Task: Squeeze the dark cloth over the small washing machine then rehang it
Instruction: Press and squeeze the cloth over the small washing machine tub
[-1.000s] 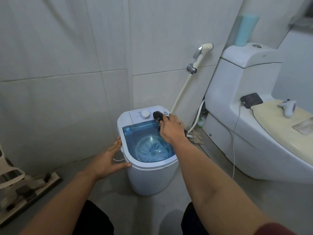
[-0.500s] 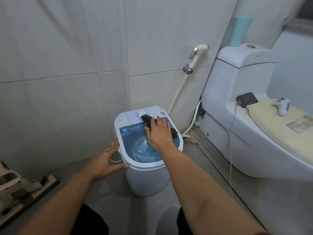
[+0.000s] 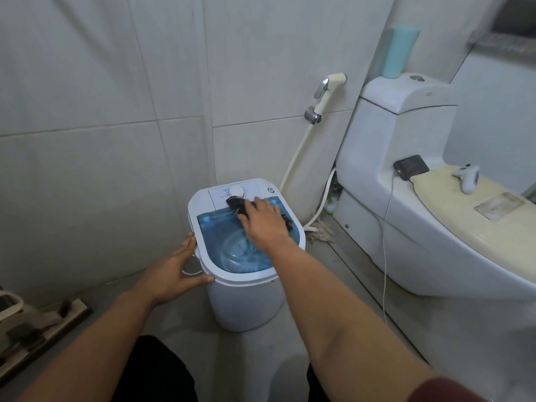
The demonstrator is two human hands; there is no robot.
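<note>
The small white washing machine [image 3: 246,303] stands on the floor by the tiled wall, its blue see-through lid closed. The dark cloth [image 3: 236,205] lies on the lid's far end, just below the white dial; part of it shows at the hand's right side too. My right hand [image 3: 265,224] rests flat on the cloth, fingers spread, pressing it against the lid. My left hand [image 3: 174,274] is open against the machine's left rim, thumb on the front edge. How much cloth lies under the palm is hidden.
A white toilet [image 3: 435,242] fills the right side, with a dark phone [image 3: 411,166] on a cable and a white controller [image 3: 468,177] on it. A bidet sprayer [image 3: 330,88] and hose hang on the wall behind the machine. A floor squeegee [image 3: 43,326] lies at the left.
My right hand slid the dark cloth from the control panel's right side toward the middle of the lid and flattened over it. The left hand stayed on the rim.
</note>
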